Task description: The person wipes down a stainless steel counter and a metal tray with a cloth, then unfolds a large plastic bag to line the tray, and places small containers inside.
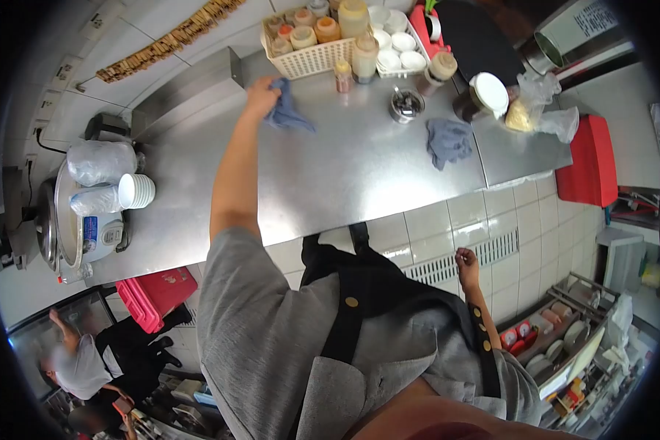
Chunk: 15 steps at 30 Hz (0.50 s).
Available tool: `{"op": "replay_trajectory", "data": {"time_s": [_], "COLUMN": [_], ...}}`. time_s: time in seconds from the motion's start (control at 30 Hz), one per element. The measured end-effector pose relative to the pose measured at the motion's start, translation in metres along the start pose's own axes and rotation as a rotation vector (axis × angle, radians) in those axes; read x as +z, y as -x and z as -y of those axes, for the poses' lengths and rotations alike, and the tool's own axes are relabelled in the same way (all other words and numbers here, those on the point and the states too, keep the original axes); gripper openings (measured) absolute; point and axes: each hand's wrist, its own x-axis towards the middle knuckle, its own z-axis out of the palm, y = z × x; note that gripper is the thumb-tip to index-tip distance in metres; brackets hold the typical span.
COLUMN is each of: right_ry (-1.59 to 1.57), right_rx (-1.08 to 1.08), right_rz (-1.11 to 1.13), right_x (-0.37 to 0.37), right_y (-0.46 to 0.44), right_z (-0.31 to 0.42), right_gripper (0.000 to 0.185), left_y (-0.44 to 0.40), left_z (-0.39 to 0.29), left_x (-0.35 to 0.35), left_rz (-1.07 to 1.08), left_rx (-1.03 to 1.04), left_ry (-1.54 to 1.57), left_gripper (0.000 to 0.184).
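Note:
My left hand (261, 97) reaches across the steel counter (323, 169) and is closed on a blue-grey cloth (290, 110), which lies on the surface near the back. A white perforated basket (315, 60) of sauce bottles stands just beyond it. Right of the cloth are a small squeeze bottle (342, 77) and a taller clear bottle (364, 59). Away from the counter, my right hand (467, 265) hangs by my side above the floor, its fingers curled in with nothing visible in them. A second folded blue-grey cloth (449, 141) lies at the counter's right part.
A metal bowl with dark contents (406, 105) and a white-lidded jar (484, 97) stand at the right. Stacked paper cups (136, 191) and a rice cooker (99, 238) occupy the left end. Red bins (156, 297) stand below. Another person (88, 363) is at lower left.

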Motion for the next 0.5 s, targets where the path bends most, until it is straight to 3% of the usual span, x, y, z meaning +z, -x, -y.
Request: {"op": "replay_trajectory", "data": {"time_s": [0.03,0.1,0.13,0.2,0.23,0.27,0.3,0.37,0.4,0.47,0.5], "right_ry": [-0.041,-0.054,-0.046,-0.011,-0.005,0.03,0.06,0.097,0.241,0.377,0.379], "right_rx": [0.063,0.016,0.025,0.088,0.095,0.083,0.07,0.082,0.056,0.085,0.074], "right_rz": [-0.028,-0.023,-0.02,0.027,0.036,0.062,0.089,0.133,0.2,0.272,0.281], "right_x": [0.0,0.003,0.004,0.008,0.009,0.012,0.018,0.019,0.017,0.015,0.009], "right_y": [0.004,0.003,0.005,0.004,0.003,-0.002,-0.006,-0.013,-0.015,-0.02,-0.026], "right_z": [0.002,0.004,0.007,0.018,0.019,0.015,0.012,0.009,0.01,0.018,0.006], "right_gripper": [0.017,0.02,0.02,0.022,0.022,0.025,0.027,0.03,0.033,0.041,0.041], "left_y": [0.013,0.044,0.058,0.118,0.159,0.207,0.252,0.314,0.321,0.323,0.288], "left_z": [-0.005,-0.024,-0.029,-0.088,-0.099,-0.14,-0.127,-0.185,-0.174,-0.141,-0.144], "left_x": [0.014,0.051,0.073,0.109,0.144,0.15,0.199,0.172,0.177,0.191,0.143], "left_rz": [0.013,-0.245,-0.234,-0.184,-0.203,0.047,0.05,0.781,0.772,0.722,0.912], "left_rx": [-0.007,-0.191,-0.165,-0.016,0.177,0.243,0.515,0.527,0.522,0.493,0.213], "left_ry": [0.007,-0.487,-0.496,-0.482,-0.465,-0.46,-0.245,0.05,0.044,0.463,0.423], "left_gripper": [0.046,0.056,0.055,0.036,0.035,0.036,0.036,0.028,0.028,0.032,0.039]}}
